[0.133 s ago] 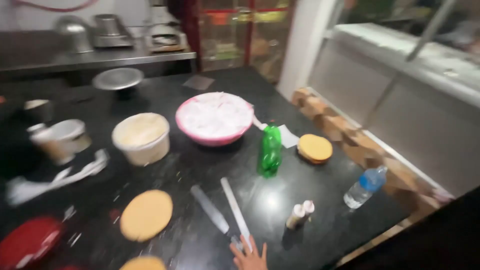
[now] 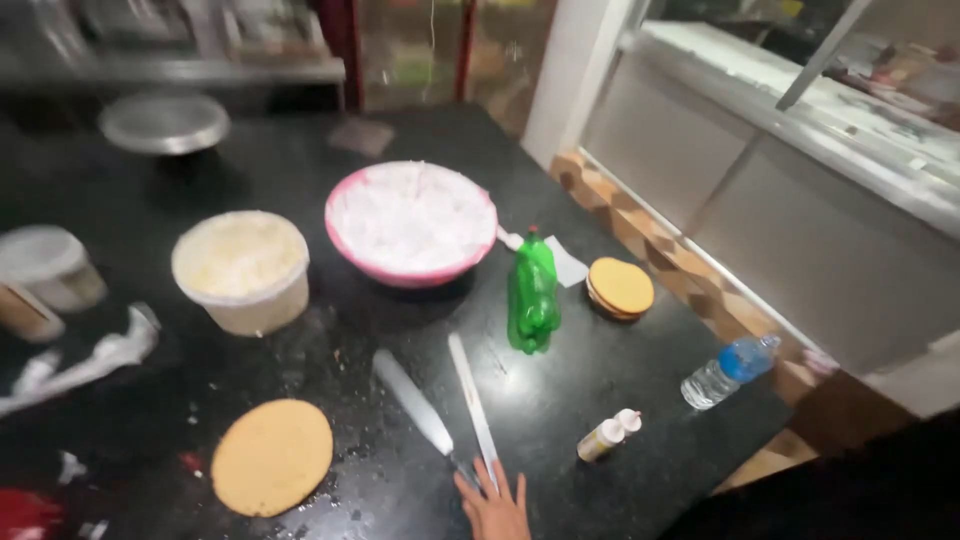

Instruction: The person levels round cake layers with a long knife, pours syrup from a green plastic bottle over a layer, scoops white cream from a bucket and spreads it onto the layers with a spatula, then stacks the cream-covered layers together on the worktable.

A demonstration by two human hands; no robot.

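I see one hand [image 2: 495, 508] at the bottom edge of the head view, fingers spread, laid flat on the near ends of two long flat spatulas. I can't tell which hand it is; the other one is out of frame. Grip state: fingers apart, not closed on anything, fingertips touching the narrow spatula [image 2: 472, 405] at its handle end. The wider spatula [image 2: 412, 400] lies just left of it, both angled away up-left on the black worktop [image 2: 600, 370].

Around it:
- round tan cake layer [image 2: 272, 456] flat on the worktop, left of the hand, crumbs about it
- small squeeze bottle [image 2: 608, 434] lying on its side, right of the hand
- green plastic bottle [image 2: 532, 293] beyond the spatulas, near the pink bowl
- pink bowl [image 2: 411, 222] full of white cream
- white tub [image 2: 241, 269] with pale yellow filling, left of the bowl
- stack of round boards [image 2: 620, 287] right of the green bottle
- clear water bottle [image 2: 728, 370] with blue top, on its side near the worktop's right edge
- metal turntable [image 2: 164, 123] at the far left

Left side is blurred; the white items there I can't identify.
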